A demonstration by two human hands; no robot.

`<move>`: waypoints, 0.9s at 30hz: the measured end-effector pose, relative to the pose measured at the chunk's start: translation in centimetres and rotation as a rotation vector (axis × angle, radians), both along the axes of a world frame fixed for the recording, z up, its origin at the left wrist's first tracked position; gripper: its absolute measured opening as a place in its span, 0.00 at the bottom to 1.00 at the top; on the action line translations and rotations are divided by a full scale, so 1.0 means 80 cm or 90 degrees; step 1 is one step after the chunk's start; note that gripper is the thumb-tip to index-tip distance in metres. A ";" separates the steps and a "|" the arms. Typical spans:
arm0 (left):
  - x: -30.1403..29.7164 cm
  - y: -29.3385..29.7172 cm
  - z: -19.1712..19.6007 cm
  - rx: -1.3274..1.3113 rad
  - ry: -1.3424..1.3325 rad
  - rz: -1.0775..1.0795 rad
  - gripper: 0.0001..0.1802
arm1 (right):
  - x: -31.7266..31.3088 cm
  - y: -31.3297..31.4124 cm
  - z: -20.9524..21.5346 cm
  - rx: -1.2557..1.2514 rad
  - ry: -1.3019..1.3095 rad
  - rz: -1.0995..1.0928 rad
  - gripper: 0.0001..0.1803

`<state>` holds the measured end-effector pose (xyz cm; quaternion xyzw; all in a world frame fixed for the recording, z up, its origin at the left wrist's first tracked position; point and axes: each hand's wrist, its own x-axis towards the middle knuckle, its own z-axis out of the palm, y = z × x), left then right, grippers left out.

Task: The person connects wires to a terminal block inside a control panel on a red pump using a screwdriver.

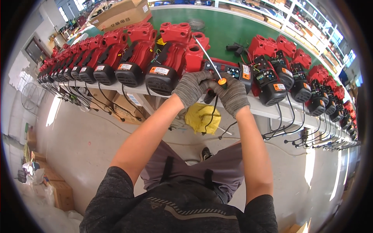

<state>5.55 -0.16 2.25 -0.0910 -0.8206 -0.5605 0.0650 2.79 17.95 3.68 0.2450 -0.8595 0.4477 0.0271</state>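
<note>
In the head view, the right hand (232,95) was closed around the orange-ended screwdriver (210,62), whose shaft ran up and left from the grip over the red pump (182,50) at the bench edge. The left hand (191,87) lay just beside it, fingers curled on the black terminal box (229,72); whether it clasped anything could not be told.

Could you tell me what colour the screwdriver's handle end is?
Orange, on the screwdriver; clearest in the head view.

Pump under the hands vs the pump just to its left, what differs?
The pump under the hands has its terminal box open, wiring showing; the left pump is closed, black fan cover and label facing out. The left hand and right hand with a screwdriver work on the first; the other is untouched. Both red-bodied, on the same bench.
</note>
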 end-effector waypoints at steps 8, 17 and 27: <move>-0.007 -0.013 -0.016 -0.103 0.191 -0.034 0.13 | -0.003 0.007 -0.006 0.016 -0.037 -0.007 0.18; -0.002 -0.012 -0.015 -0.054 0.141 -0.043 0.12 | 0.011 0.027 0.009 -0.180 -0.087 -0.009 0.19; -0.001 -0.011 -0.019 -0.129 0.225 -0.031 0.12 | 0.034 0.010 -0.004 -0.301 -0.260 -0.126 0.11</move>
